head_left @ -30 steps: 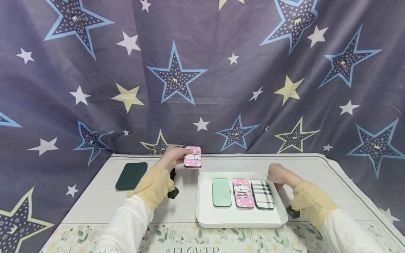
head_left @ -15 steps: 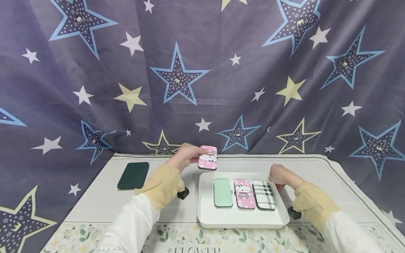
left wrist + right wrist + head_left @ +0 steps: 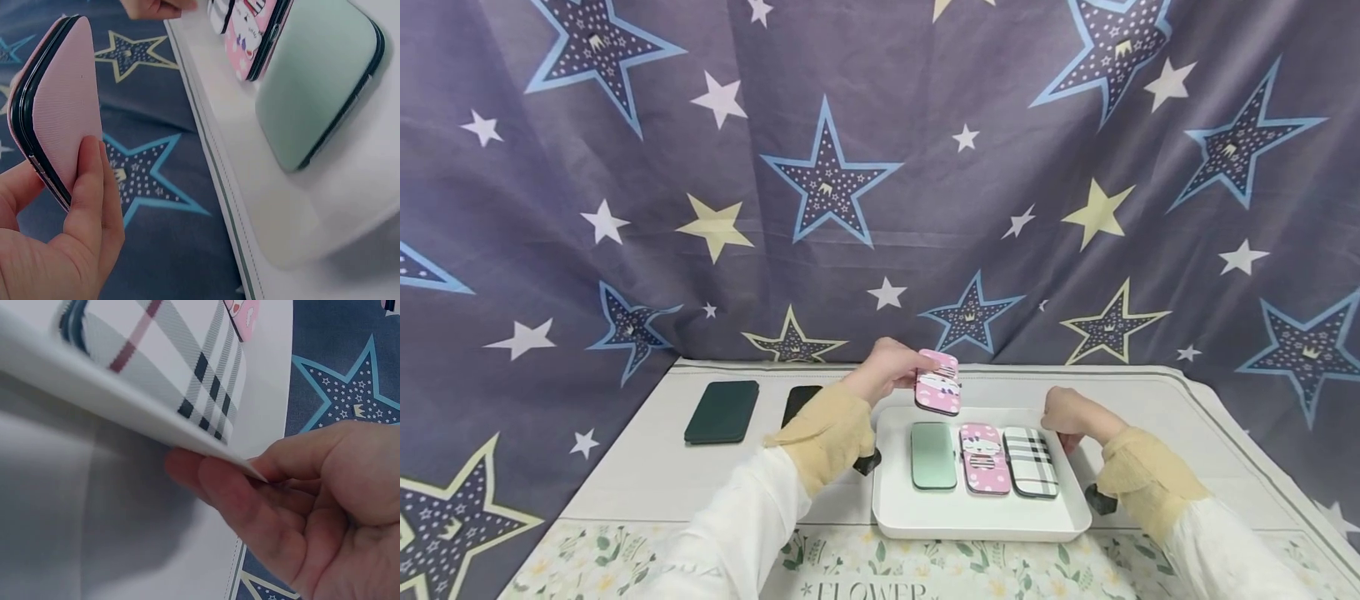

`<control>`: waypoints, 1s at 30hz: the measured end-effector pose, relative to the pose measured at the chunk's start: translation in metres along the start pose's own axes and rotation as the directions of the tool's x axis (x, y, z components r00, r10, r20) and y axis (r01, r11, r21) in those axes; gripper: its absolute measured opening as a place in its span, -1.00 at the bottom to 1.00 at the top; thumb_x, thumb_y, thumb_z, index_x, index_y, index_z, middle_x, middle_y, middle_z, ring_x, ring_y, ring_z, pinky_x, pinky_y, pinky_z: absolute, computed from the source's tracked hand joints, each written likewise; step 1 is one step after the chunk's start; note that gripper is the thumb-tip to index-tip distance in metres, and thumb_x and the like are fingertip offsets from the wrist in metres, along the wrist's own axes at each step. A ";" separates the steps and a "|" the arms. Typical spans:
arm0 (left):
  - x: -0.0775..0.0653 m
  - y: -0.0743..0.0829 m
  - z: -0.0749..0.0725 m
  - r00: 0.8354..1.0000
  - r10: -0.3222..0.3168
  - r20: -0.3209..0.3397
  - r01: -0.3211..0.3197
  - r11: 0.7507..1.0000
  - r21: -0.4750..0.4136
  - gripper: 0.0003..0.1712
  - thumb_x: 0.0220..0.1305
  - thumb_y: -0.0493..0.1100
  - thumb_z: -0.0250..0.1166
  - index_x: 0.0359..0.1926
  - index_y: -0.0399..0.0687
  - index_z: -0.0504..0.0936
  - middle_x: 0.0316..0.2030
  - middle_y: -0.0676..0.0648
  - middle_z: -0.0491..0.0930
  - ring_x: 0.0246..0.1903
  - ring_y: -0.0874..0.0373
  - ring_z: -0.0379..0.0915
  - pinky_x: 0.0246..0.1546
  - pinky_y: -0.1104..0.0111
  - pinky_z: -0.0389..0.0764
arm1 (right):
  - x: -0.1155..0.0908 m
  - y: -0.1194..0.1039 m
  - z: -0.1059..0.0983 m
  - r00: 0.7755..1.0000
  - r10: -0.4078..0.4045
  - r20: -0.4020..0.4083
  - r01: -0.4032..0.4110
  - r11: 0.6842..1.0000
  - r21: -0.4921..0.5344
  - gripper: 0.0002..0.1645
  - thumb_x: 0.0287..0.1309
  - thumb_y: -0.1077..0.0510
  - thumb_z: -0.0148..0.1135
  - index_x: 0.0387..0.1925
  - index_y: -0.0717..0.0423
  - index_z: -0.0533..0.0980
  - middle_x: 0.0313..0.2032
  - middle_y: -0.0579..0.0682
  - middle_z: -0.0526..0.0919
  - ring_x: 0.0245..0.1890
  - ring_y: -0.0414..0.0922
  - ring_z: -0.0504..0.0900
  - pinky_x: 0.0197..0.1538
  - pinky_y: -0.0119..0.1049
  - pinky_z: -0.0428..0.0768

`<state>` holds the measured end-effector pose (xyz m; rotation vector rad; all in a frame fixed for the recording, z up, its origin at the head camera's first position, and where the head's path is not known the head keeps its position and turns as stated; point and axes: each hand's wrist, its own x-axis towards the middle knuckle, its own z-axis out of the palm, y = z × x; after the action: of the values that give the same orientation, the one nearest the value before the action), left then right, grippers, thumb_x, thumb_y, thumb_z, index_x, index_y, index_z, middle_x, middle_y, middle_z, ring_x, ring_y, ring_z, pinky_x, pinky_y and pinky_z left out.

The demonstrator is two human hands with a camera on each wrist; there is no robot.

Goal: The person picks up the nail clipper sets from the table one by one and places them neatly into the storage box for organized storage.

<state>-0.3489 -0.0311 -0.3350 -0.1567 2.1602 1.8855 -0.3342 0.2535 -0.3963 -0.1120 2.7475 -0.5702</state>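
My left hand (image 3: 887, 369) holds a pink cat-print case (image 3: 938, 383) over the far edge of the white tray (image 3: 977, 527). In the left wrist view, the fingers lie along the plain pink back of this flat, dark-edged case. At the tray's far right corner, my right hand (image 3: 1073, 414) pinches the rim between thumb and fingers. Inside the tray lie a mint green case (image 3: 933, 457), a second pink cat-print case (image 3: 984, 458) and a black-and-white plaid case (image 3: 1032, 462), side by side.
A dark green case (image 3: 722, 412) lies on the left of the table (image 3: 632, 479). Beside it, a black case (image 3: 799, 403) is partly hidden by my left wrist. A star-print curtain (image 3: 917, 183) hangs behind the table. Floral cloth (image 3: 602, 554) covers the near side.
My left hand has carried the pink cat-print case rightward, from left of the tray to over its far edge. The black case now shows behind the wrist. My right hand stays at the rim.
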 end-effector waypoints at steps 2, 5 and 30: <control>-0.001 0.000 0.008 1.000 0.004 0.011 -0.004 1.000 -0.004 -0.56 -0.01 -0.36 0.42 -0.11 -0.51 0.51 -0.53 -0.09 0.58 -0.57 0.20 0.55 -0.37 0.36 0.67 | 0.000 0.000 -0.001 1.000 0.010 0.011 -0.010 1.000 -0.005 -0.81 0.05 0.39 -0.02 -0.48 0.40 0.52 -0.73 0.10 0.58 -0.76 -0.13 0.61 -0.59 -0.32 0.63; -0.002 -0.001 0.021 0.999 0.009 0.033 -0.009 1.000 -0.024 -0.61 -0.02 -0.40 0.41 -0.15 -0.50 0.52 -0.52 -0.12 0.60 -0.55 0.17 0.57 -0.36 0.34 0.68 | 0.001 -0.001 -0.003 0.999 0.032 0.028 -0.032 0.999 -0.002 -0.82 0.03 0.39 -0.01 -0.52 0.37 0.52 -0.72 0.11 0.59 -0.75 -0.12 0.62 -0.57 -0.31 0.64; -0.003 -0.039 0.112 0.989 -0.037 0.146 0.047 0.997 -0.065 -0.70 -0.03 -0.53 0.33 -0.24 -0.51 0.45 -0.38 -0.34 0.64 -0.27 -0.21 0.64 -0.32 0.20 0.68 | 0.003 -0.001 -0.006 0.998 0.031 0.052 -0.035 0.995 0.091 -0.83 -0.07 0.42 -0.06 -0.58 0.39 0.48 -0.78 0.14 0.57 -0.78 -0.06 0.61 -0.58 -0.22 0.65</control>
<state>-0.3214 0.0733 -0.3841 -0.0760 1.9843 1.8863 -0.3391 0.2540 -0.3920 -0.0582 2.6644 -0.6737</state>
